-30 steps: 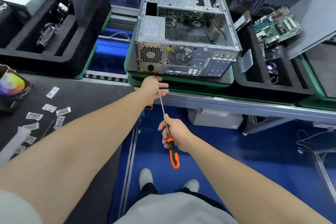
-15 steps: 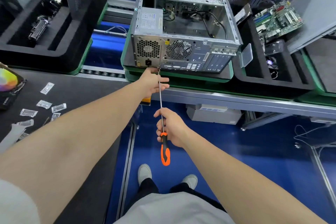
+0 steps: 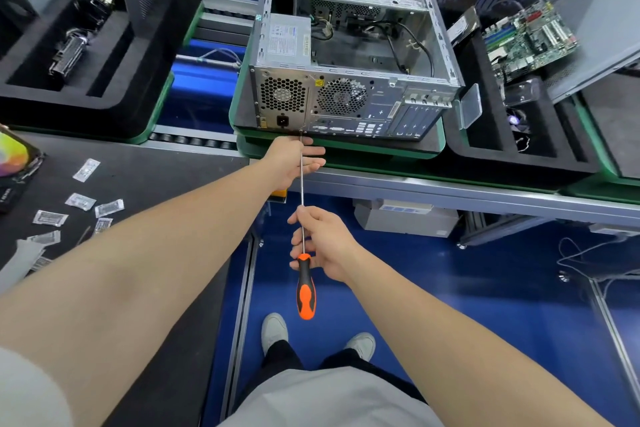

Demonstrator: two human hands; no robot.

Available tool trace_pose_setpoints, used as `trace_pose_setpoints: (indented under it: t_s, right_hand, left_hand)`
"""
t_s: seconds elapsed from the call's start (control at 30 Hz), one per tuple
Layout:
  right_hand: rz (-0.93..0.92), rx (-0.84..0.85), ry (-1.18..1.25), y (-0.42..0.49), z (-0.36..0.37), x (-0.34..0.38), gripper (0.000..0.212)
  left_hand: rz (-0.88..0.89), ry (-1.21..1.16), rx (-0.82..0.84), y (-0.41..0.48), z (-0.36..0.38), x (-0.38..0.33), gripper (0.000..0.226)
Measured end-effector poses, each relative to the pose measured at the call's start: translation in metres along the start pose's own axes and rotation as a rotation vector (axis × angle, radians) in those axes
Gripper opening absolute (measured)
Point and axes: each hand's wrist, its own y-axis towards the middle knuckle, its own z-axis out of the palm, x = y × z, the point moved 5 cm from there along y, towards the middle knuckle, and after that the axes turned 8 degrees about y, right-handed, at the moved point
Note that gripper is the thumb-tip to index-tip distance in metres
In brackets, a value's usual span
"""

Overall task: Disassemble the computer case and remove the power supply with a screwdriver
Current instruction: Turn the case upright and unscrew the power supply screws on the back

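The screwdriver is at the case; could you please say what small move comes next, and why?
Probably press the tip home and begin turning: the screwdriver tip meets the computer case's rear lower edge below the power supply, the left hand steadies the shaft, the right hand grips it.

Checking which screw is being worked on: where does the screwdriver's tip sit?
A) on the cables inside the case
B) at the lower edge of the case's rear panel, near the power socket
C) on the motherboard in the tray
B: from the right hand the screwdriver shaft runs past the left hand to the computer case rear panel's bottom edge by the power socket.
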Motion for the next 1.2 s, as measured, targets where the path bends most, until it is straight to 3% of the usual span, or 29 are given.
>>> trace_pose_setpoints:
  t_s: [0.17, 0.33, 0.47, 0.63, 0.8, 0.9, 1.0, 1.1, 1.2]
  right_hand:
    - [-0.025, -0.076, 0.037, -0.001, 0.004, -0.004, 0.033]
    - [0.140, 0.091, 0.274, -0.007, 0.006, -0.023, 0.048]
    - [0.195, 0.200, 0.301, -0.007, 0.005, -0.031, 0.056]
    - [0.156, -0.139, 0.106, -0.006, 0.010, -0.031, 0.054]
    - [-0.071, -0.469, -0.326, -0.005, 0.008, -0.021, 0.057]
    - [-0.066, -0.551, -0.426, -0.005, 0.001, -0.025, 0.060]
    - [0.005, -0.440, -0.234, -0.002, 0.009, -0.031, 0.060]
    - [0.138, -0.097, 0.159, -0.002, 0.025, -0.033, 0.061]
    - [0.136, 0.192, 0.430, -0.005, 0.028, -0.029, 0.059]
  left_hand:
    - [-0.133, -0.126, -0.051, -0.002, 0.005, 0.002, 0.026]
    - [-0.170, -0.246, -0.022, 0.003, 0.007, 0.006, 0.034]
    - [-0.192, -0.307, 0.005, 0.005, 0.004, 0.010, 0.034]
    - [-0.188, -0.286, 0.008, 0.009, 0.002, 0.012, 0.032]
    - [-0.145, -0.305, 0.000, 0.010, 0.006, 0.014, 0.034]
    - [-0.122, -0.286, -0.026, 0.010, 0.011, 0.015, 0.031]
    - [-0.120, -0.244, -0.070, 0.010, 0.012, 0.014, 0.027]
    - [-0.115, -0.215, -0.078, 0.013, 0.006, 0.012, 0.027]
    - [-0.152, -0.284, -0.034, 0.013, 0.002, 0.010, 0.025]
